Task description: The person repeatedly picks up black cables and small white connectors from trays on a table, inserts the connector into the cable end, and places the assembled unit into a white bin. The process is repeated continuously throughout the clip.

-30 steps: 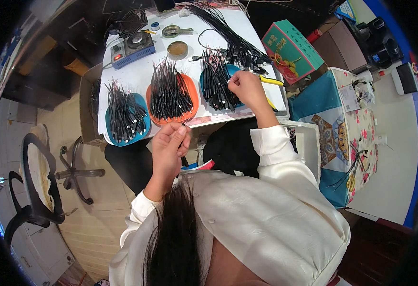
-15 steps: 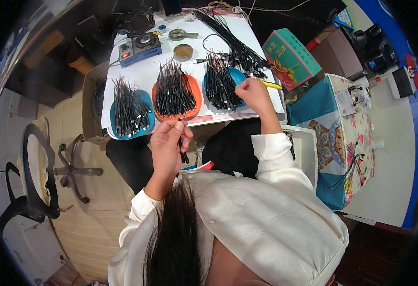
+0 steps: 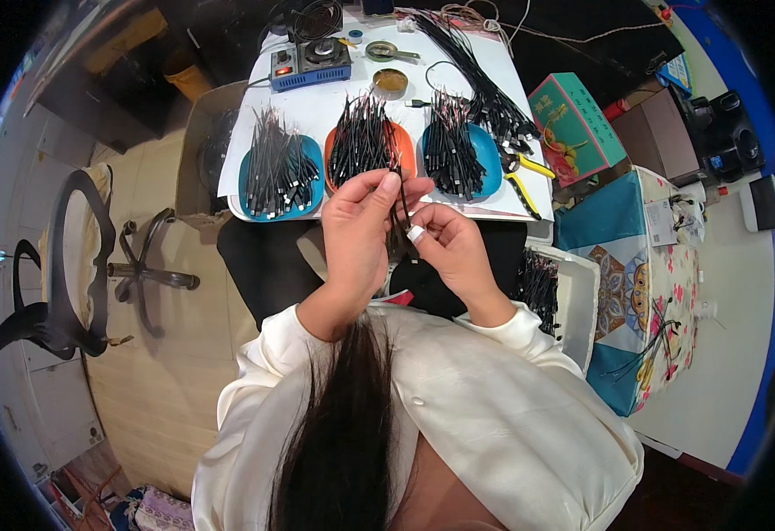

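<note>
In front of the table's near edge, my left hand (image 3: 358, 228) pinches a few thin black cables (image 3: 395, 196) between thumb and fingers. My right hand (image 3: 460, 258) is closed on the same cables lower down, with a small white patch at one fingertip. Past the hands stand a left blue tray (image 3: 318, 159), an orange tray (image 3: 408, 152) and a right blue tray (image 3: 493, 161). Each holds a heap of short black cables with metal plugs at the near end and stripped pinkish wires at the far end.
Yellow-handled cutters (image 3: 520, 193) lie right of the trays. A blue heating unit (image 3: 310, 74), a round tin (image 3: 390, 83) and long black cables (image 3: 476, 75) are farther back. A green and pink box (image 3: 578, 124) stands right. A white foam box (image 3: 579, 288) beside my knees holds black cables.
My right hand has come back from the right blue tray to meet the left hand on the cables. My view has shifted, and the cutters now show fully.
</note>
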Demonstrator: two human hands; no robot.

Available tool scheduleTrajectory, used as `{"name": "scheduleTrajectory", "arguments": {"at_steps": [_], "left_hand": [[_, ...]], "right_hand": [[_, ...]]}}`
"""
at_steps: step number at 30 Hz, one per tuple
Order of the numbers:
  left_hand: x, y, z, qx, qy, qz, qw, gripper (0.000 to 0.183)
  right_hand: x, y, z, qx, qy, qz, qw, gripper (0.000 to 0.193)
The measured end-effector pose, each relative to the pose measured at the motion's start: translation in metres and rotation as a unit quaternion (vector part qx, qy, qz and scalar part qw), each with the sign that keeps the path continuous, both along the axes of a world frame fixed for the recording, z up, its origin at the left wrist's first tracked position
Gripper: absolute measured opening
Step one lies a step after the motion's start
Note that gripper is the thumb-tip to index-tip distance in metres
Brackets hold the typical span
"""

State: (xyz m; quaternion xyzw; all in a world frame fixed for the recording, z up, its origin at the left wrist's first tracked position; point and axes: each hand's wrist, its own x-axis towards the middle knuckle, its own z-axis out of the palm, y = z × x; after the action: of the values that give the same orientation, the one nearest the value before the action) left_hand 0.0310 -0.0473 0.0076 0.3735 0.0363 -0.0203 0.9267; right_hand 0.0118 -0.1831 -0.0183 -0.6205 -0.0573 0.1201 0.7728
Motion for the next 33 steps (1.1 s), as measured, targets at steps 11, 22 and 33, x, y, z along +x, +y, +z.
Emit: {"name": "scheduleTrajectory", "arguments": {"at_steps": [11,22,33], "left_hand": [[-0.006,0.008,-0.012,0.092,-0.069,-0.015,0.993,0.017],[-0.007,0.009,-0.014,0.091,-0.086,-0.016,0.992,0.02],[-0.01,0.01,-0.012,0.012,-0.061,-0.068,0.996,0.018]], "right_hand": [[0.037,-0.017,0.041,-0.073,-0.136,-0.023,0.988,0.015],[0.036,-0.002,0.041,0.022,-0.111,-0.049,0.992,0.01],[0.035,-0.008,0.027,0.22,0.049,0.04,0.973,0.012]]}}
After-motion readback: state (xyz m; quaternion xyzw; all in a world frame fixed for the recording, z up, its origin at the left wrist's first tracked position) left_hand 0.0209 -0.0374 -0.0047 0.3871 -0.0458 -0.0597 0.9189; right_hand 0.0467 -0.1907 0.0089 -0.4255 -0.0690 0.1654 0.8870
